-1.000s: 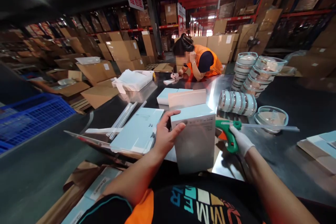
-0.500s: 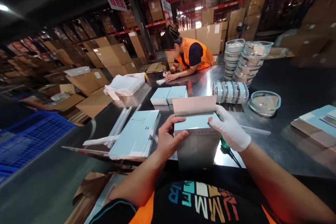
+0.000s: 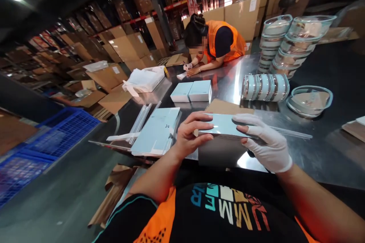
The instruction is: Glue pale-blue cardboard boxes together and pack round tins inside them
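Between my hands, at the table's near edge, is a cardboard carton [image 3: 224,124] with a glossy light-blue face and a plain grey-brown panel hanging toward me. My bare left hand [image 3: 193,133] grips its left end, fingers over the blue face and thumb below. On the right end, my right hand [image 3: 266,140] holds it in a white glove that leaves some fingertips bare. A plain brown flap [image 3: 232,107] slopes away behind the blue face. Left of my hands lies a stack of flat light-blue cartons [image 3: 155,131]. Two light-blue boxes [image 3: 191,91] stand farther back.
Glass containers with lids [image 3: 302,45] are piled at the right, several lying sideways [image 3: 265,87]. A white basket [image 3: 148,79] sits back left, near clear strips [image 3: 141,119]. Across the table a person in an orange vest [image 3: 225,40] leans over papers. Blue crates [image 3: 57,136] stand left.
The brown flap, upright before, now leans back and lower. My fingers have shifted farther over the blue face at both ends. The camera view has turned left and down a little.
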The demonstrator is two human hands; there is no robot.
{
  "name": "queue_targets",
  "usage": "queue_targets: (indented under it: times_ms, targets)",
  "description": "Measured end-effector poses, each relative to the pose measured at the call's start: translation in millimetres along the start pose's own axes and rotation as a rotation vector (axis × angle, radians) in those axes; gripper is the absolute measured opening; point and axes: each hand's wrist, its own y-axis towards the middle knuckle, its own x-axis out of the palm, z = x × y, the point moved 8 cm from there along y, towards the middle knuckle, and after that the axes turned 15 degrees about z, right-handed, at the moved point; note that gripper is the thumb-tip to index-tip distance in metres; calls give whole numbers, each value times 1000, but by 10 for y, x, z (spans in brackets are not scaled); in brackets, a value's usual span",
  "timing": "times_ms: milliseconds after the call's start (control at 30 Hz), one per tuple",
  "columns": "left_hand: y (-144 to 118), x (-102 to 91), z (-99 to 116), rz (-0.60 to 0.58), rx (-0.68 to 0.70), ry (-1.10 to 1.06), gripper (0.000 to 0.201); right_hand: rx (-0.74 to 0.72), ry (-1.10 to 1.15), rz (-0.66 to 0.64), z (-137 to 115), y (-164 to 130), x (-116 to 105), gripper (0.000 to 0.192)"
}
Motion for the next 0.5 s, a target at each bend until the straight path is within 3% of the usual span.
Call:
queue_targets:
  times_ms: [100,200,267,300,333,367,433,500]
  targets:
    - [99,111,132,-252,52,281,33,-44,-78,-70,-65,-47,160,30]
    - [148,243,296,-506,129,467,56,-104,-105,-280,-111,-95,419,64]
    - [166,254,379,-606,148,476,63,-81,-151,-322,26,14,382,79]
    - [200,200,389,-593,135,485,61,-50,-229,-278,170,132,243,80]
    - [263,93,378,-514,110,500,60,-8,-351,-196,359,274,17,78]
    - [346,-74,359,-363,81,508,61,38,-516,-76,569,420,-298,75]
    - [457,-536,297,72,26,465,73,139,-933,120,984,611,-1025,66]
    - [382,-923,143,432,-44,356,95,329,-1309,181,1362,597,-1708,56]
